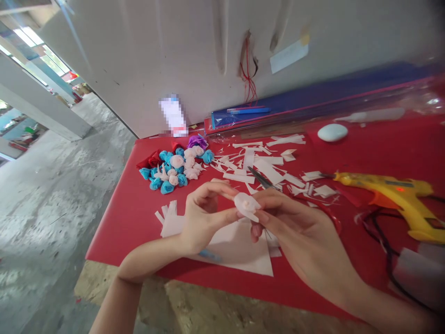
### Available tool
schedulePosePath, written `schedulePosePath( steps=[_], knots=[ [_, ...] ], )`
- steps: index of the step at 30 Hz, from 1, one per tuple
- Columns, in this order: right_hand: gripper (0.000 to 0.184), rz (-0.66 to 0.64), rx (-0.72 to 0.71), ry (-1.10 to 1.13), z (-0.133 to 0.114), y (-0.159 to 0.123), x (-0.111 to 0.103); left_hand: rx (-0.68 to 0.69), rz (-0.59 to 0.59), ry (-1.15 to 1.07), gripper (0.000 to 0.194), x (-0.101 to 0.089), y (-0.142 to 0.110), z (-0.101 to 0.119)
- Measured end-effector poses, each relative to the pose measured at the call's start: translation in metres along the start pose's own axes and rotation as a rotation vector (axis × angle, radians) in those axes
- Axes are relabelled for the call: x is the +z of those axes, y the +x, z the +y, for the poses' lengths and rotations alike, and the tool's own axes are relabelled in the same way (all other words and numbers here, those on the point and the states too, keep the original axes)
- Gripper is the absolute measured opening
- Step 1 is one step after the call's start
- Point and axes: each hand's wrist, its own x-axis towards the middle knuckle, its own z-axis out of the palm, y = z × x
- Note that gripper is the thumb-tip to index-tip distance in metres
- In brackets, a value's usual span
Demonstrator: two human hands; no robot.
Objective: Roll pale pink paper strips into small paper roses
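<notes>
L hand [205,211] & R hand [309,234] both pinch a small pale flower [245,202] w/ their fingers, up over a white sheet [243,248] on the red counter [120,232]. Scissors [260,178] lie just past R hand w/ paper bits [269,170] all around. Flower pile [177,161], blue, pale & red, sits far L; yellow glue gun [385,182] on R side

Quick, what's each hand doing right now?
Left hand: closed, pinching one edge of the small pale flower between thumb and finger.
Right hand: closed, holding the same flower's opposite edge.
</notes>
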Motion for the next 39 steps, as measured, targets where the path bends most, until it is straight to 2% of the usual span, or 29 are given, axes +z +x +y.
schedulePosePath(
  steps=[4,14,27,34,39],
  knots=[
    [0.003,0.009,-0.031,-0.017,-0.002,-0.002,0.002,0.066,-0.02,0.048,0.026,0.0,-0.002,0.002],
    [0.004,0.014,-0.048,0.001,-0.004,-0.003,0.002,0.051,0.058,0.073,0.027,0.006,-0.005,0.008],
    [0.009,0.038,-0.067,-0.041,-0.006,-0.006,0.005,0.077,0.01,0.114,0.03,0.004,-0.008,0.007],
    [0.005,0.073,-0.167,-0.147,-0.004,-0.008,0.006,0.119,-0.003,0.181,0.025,0.008,-0.008,0.013],
    [0.006,0.046,-0.217,-0.217,-0.005,-0.01,0.006,0.132,-0.024,0.192,0.03,0.008,-0.008,0.015]
  ],
)
